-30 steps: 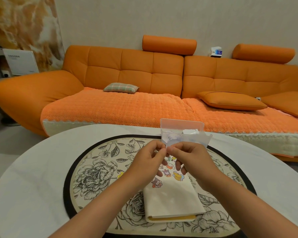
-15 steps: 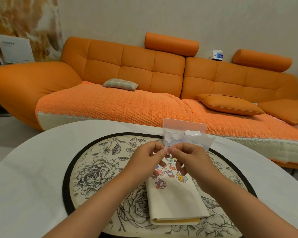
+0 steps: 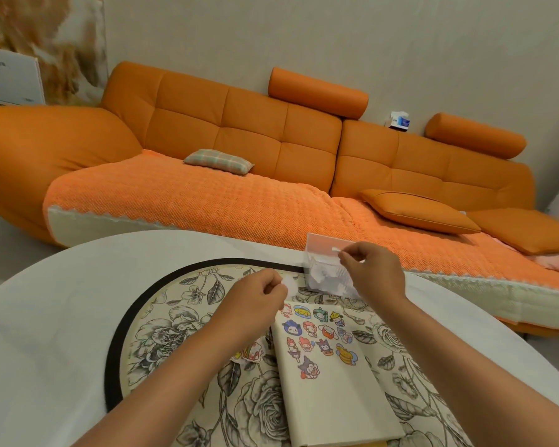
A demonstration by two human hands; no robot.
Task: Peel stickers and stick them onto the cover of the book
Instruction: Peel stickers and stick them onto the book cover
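Observation:
A cream book (image 3: 333, 391) lies closed on the floral mat, with several cartoon stickers on the upper part of its cover. My left hand (image 3: 259, 298) hovers above the book's upper left corner and pinches a small white sticker piece (image 3: 286, 283) between thumb and fingers. My right hand (image 3: 373, 274) is further back and pinches a thin white paper strip (image 3: 336, 250) at the top of a clear plastic container (image 3: 320, 275) holding white paper scraps. A few loose colourful stickers (image 3: 250, 351) lie on the mat left of the book, partly hidden by my left forearm.
The round floral mat (image 3: 175, 324) with a black rim sits on a white round table (image 3: 46, 333). Behind the table stands an orange sofa (image 3: 239, 140) with cushions. A tissue box (image 3: 398, 120) rests on the sofa's back.
My hands, together in front of the container before, have come apart. The right hand has moved back to the container's top with a strip; the left stays with the white piece. The view has tilted.

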